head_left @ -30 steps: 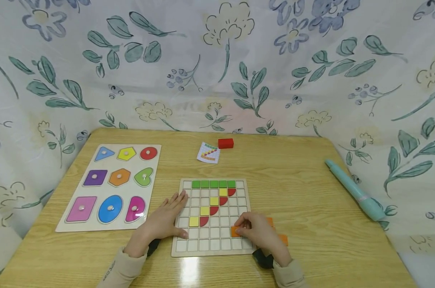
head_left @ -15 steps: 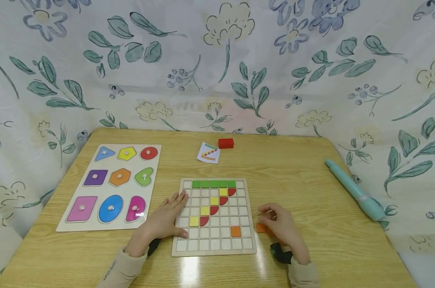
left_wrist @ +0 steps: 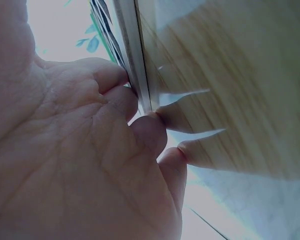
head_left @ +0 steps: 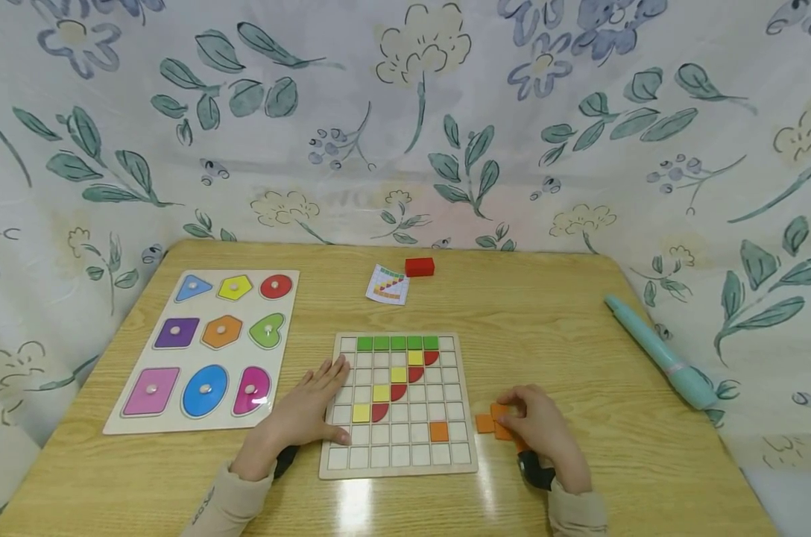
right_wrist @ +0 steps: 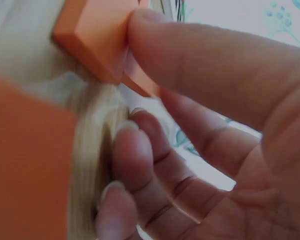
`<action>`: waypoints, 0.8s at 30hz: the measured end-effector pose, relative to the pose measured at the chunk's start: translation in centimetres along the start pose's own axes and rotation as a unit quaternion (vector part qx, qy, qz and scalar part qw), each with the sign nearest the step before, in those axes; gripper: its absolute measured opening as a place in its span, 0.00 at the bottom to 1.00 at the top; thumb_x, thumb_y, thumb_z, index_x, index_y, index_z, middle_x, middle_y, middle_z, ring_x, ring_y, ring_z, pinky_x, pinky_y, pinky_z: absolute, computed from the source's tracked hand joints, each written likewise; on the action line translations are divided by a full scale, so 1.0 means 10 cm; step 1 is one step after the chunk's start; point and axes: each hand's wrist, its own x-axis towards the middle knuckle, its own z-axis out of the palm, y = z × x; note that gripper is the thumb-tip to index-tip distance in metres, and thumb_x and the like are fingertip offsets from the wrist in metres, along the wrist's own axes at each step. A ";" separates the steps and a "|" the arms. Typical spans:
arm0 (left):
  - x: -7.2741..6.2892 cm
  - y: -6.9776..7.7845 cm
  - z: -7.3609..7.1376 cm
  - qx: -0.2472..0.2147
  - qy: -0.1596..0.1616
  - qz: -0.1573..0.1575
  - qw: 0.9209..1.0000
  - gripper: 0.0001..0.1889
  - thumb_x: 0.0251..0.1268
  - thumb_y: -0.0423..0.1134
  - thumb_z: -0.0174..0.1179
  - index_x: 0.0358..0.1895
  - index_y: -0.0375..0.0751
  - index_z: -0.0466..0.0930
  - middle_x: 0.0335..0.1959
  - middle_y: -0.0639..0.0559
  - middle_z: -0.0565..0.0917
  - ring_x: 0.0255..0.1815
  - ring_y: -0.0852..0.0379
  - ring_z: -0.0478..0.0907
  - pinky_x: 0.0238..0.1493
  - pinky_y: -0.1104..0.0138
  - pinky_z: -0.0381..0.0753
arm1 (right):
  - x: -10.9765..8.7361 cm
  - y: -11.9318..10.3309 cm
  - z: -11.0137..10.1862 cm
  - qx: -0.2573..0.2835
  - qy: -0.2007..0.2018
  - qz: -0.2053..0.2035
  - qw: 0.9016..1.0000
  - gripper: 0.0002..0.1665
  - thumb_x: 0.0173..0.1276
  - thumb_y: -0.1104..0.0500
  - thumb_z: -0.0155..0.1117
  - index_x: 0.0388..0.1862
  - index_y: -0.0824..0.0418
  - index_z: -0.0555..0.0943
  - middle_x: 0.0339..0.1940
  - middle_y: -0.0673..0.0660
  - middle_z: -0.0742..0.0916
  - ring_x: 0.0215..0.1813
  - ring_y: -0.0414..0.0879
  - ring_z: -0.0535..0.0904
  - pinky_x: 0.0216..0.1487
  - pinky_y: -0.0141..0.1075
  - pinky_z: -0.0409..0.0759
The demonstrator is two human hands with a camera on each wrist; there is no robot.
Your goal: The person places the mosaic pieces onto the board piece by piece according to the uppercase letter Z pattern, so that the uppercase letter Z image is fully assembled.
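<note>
A wooden grid board (head_left: 399,453) lies at the table's middle. My left hand (head_left: 305,409) rests spread over its left edge, fingers straight. Green squares (head_left: 398,343) line the board's top row. Yellow squares (head_left: 382,393) and red quarter-round tiles (head_left: 397,392) step diagonally below. A single orange square (head_left: 439,431) sits in a lower right cell. Beside the board, my right hand (head_left: 543,421) pinches an orange tile (right_wrist: 100,40) between thumb and index finger. Another orange tile (head_left: 484,424) lies just left of those fingers; a further orange piece (right_wrist: 30,165) is close to the right wrist camera.
A shape puzzle board (head_left: 200,350) with knobbed pieces lies at left. Behind the grid are a small pattern card (head_left: 388,285) and a red block (head_left: 420,267). A teal pen-shaped object (head_left: 660,354) lies along the right edge. A floral cloth (head_left: 405,127) hangs behind the table.
My right hand has let go of an orange square in the grid and moved right, off the board, to the loose orange tiles. The left hand stays put.
</note>
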 end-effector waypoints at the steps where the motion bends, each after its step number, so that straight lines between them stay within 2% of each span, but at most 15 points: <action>1: 0.00 0.00 0.00 0.000 0.001 0.000 1.000 0.60 0.43 0.57 0.74 0.75 0.31 0.50 0.78 0.37 0.50 0.79 0.36 0.44 0.76 0.41 0.47 | 0.00 -0.02 0.01 0.000 0.003 0.002 1.000 0.12 0.58 0.64 0.72 0.41 0.62 0.82 0.34 0.54 0.80 0.33 0.42 0.70 0.33 0.29 0.70; 5: 0.00 -0.01 0.00 0.001 0.001 0.001 1.000 0.60 0.43 0.57 0.74 0.76 0.31 0.49 0.78 0.37 0.50 0.79 0.36 0.44 0.76 0.41 0.47 | 0.02 -0.07 0.05 0.017 0.021 0.009 1.000 0.11 0.59 0.65 0.71 0.39 0.61 0.79 0.32 0.53 0.83 0.33 0.40 0.75 0.33 0.28 0.73; 10: 0.00 -0.02 0.01 0.000 0.002 0.003 1.000 0.60 0.43 0.57 0.74 0.75 0.31 0.50 0.78 0.37 0.50 0.79 0.36 0.44 0.76 0.41 0.47 | 0.06 -0.18 0.16 0.054 0.055 0.004 0.997 0.07 0.62 0.65 0.68 0.38 0.61 0.81 0.35 0.53 0.86 0.36 0.40 0.79 0.37 0.27 0.77; 14: 0.00 -0.02 0.01 0.001 0.002 0.003 1.000 0.60 0.43 0.57 0.73 0.75 0.31 0.50 0.78 0.37 0.51 0.79 0.36 0.44 0.76 0.41 0.47 | 0.07 -0.34 0.32 0.086 0.060 -0.023 0.994 0.05 0.61 0.66 0.68 0.36 0.60 0.82 0.32 0.52 0.86 0.33 0.37 0.77 0.35 0.26 0.77; 17: -0.01 -0.02 0.01 0.002 0.002 0.003 1.000 0.60 0.43 0.57 0.73 0.75 0.31 0.50 0.78 0.37 0.51 0.79 0.35 0.45 0.76 0.41 0.47 | 0.04 -0.48 0.47 0.100 0.042 -0.059 0.992 0.05 0.60 0.66 0.69 0.34 0.59 0.82 0.29 0.51 0.85 0.30 0.35 0.74 0.32 0.25 0.75; 21: -0.01 -0.01 0.00 -0.001 0.002 0.004 1.000 0.59 0.44 0.57 0.73 0.75 0.31 0.50 0.78 0.36 0.51 0.79 0.35 0.44 0.76 0.41 0.47 | 0.01 -0.62 0.63 0.097 -0.015 -0.097 0.990 0.03 0.61 0.64 0.69 0.33 0.58 0.83 0.28 0.49 0.85 0.27 0.33 0.71 0.28 0.24 0.73; 24: -0.02 0.00 -0.01 -0.005 0.004 0.009 1.000 0.59 0.43 0.57 0.73 0.75 0.30 0.51 0.78 0.35 0.51 0.79 0.34 0.45 0.76 0.40 0.47 | 0.00 -0.66 0.70 0.092 -0.048 -0.113 0.988 0.02 0.61 0.62 0.69 0.33 0.58 0.84 0.29 0.50 0.86 0.28 0.32 0.73 0.29 0.24 0.74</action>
